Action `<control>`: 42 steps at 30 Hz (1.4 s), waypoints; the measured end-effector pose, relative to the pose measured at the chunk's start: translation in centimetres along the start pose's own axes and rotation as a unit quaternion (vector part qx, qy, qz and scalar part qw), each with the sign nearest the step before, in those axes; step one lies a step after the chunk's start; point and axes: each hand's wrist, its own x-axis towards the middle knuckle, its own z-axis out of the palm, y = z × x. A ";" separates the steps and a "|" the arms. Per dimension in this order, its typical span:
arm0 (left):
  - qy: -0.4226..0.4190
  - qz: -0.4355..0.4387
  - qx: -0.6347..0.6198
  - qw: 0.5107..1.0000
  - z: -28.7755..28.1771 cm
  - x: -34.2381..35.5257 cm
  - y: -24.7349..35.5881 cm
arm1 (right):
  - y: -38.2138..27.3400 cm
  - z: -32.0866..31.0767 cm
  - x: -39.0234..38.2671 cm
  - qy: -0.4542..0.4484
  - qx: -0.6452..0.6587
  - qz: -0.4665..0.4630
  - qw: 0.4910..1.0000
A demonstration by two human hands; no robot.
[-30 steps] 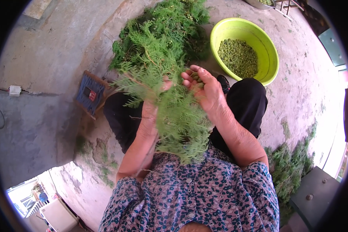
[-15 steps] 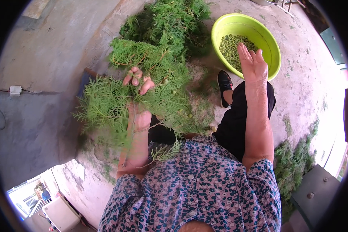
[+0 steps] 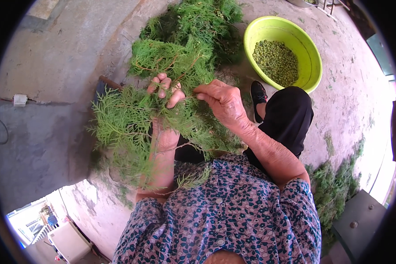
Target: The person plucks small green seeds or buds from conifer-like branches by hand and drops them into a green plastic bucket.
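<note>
Green branches point(image 3: 119, 115) lie inside the curled left fingers point(image 3: 153, 86).

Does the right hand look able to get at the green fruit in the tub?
Probably yes: between the right hand and the tub the way looks free, the knee sits to one side, and nothing covers the green fruit.

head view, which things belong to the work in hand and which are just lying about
Part of the work, it seems:
leafy branches in the left hand, the right hand close by
heap of similar branches beyond
yellow-green tub with small green berry-like pieces

Apparently just lying about:
small white box, far left
pale boxy thing, lower left
</note>
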 end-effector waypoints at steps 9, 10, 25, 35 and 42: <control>-0.007 0.028 -0.049 0.998 -0.1 -0.4 1.5 | 2.8 -3.7 1.1 0.137 0.271 0.282 0.910; -0.059 -0.002 -0.048 0.997 -0.6 0.1 2.1 | 2.9 -3.7 1.0 0.126 0.373 0.285 0.874; 0.176 -0.046 0.418 0.890 0.9 -2.1 -1.9 | 0.6 -1.4 0.6 0.087 0.350 0.186 0.914; 0.046 -0.021 0.612 0.789 0.8 -3.6 -2.0 | 0.6 -0.2 0.7 0.118 0.170 0.101 0.973; -0.035 -0.092 0.119 0.988 -2.4 -0.2 1.9 | 1.8 -3.1 1.6 0.176 0.516 0.245 0.801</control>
